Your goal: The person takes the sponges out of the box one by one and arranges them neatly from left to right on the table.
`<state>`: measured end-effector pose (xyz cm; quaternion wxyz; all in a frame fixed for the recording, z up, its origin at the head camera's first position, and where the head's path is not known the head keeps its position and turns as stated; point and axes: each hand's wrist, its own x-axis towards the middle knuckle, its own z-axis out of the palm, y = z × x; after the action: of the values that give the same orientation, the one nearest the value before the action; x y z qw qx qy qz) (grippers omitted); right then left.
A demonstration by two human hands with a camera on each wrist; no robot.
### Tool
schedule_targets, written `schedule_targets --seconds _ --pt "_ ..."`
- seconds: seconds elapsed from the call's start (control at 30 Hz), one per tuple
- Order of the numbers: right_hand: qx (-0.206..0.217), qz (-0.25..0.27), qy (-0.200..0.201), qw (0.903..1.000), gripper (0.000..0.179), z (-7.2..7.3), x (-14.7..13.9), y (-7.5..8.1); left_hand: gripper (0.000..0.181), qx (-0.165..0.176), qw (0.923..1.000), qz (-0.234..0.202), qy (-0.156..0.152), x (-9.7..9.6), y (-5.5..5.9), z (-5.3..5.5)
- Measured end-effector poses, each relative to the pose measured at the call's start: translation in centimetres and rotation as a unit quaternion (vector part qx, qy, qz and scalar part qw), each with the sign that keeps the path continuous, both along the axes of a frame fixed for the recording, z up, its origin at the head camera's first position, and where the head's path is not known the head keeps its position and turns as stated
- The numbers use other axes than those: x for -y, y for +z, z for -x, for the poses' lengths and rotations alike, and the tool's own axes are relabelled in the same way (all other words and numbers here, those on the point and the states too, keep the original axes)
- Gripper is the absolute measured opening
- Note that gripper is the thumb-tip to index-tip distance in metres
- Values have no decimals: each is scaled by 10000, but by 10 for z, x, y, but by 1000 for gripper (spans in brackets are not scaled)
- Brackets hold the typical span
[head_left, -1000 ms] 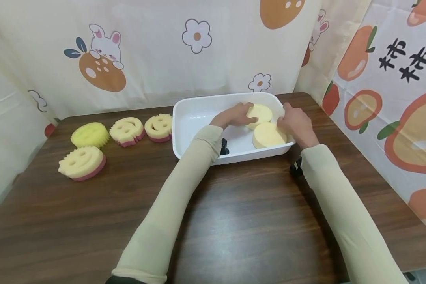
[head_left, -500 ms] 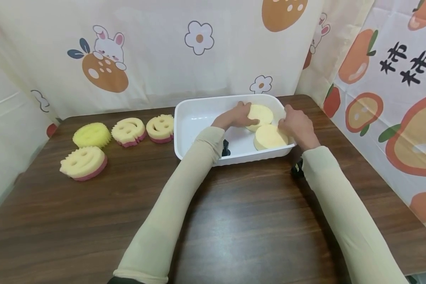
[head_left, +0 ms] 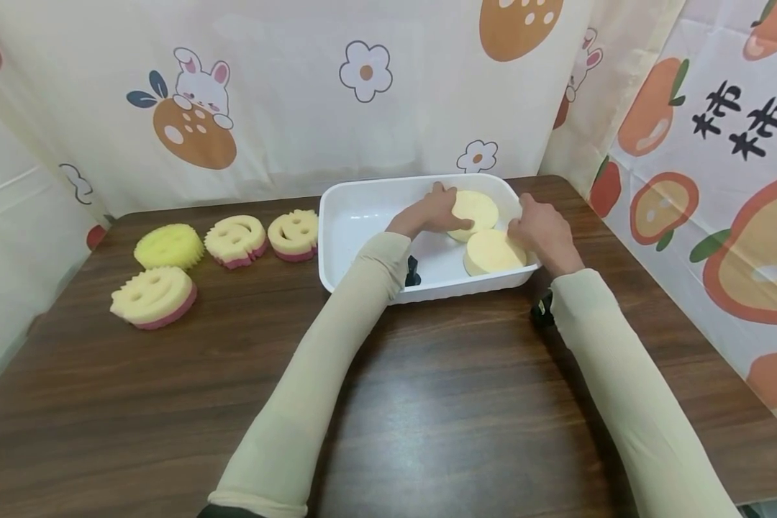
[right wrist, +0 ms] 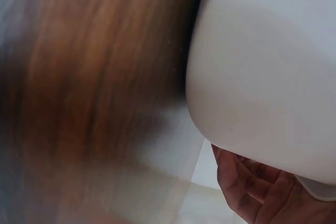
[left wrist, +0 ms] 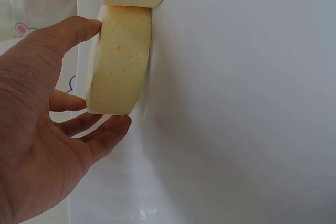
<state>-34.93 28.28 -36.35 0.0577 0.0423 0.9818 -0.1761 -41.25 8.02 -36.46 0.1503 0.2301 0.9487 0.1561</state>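
Two round yellow sponges lie in the right end of a white tray [head_left: 356, 216] on the desk [head_left: 427, 403].

Far sponge [head_left: 473, 211]: left hand [head_left: 427, 214] has it. In the left wrist view the thumb sits on one side of the disc edge and the fingers [left wrist: 107, 132] curl under the other, a loose pinch across the rim.

Near sponge [head_left: 493, 252]: lies flat, touching the far one. Right hand [head_left: 544, 229] rests at the tray's right rim beside it; whether it actually grips the sponge or the rim, I cannot tell. The right wrist view shows only the tray's outer wall and fingertips below it.

Handling, judged: open-pored foam, so light, soft and compressible, not fragile and not slippery when dry. Best held across the edge, thumb opposite fingers, with light pressure; a hard squeeze would deform it.

Four smiley sponges [head_left: 152, 295] sit on the desk left of the tray.
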Motion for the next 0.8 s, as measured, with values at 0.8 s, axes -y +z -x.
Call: schedule_targets --seconds 0.8 --pt "18 92 54 9999 61 -2 -1 0 83 -333 9980 -484 214 2 4 -2"
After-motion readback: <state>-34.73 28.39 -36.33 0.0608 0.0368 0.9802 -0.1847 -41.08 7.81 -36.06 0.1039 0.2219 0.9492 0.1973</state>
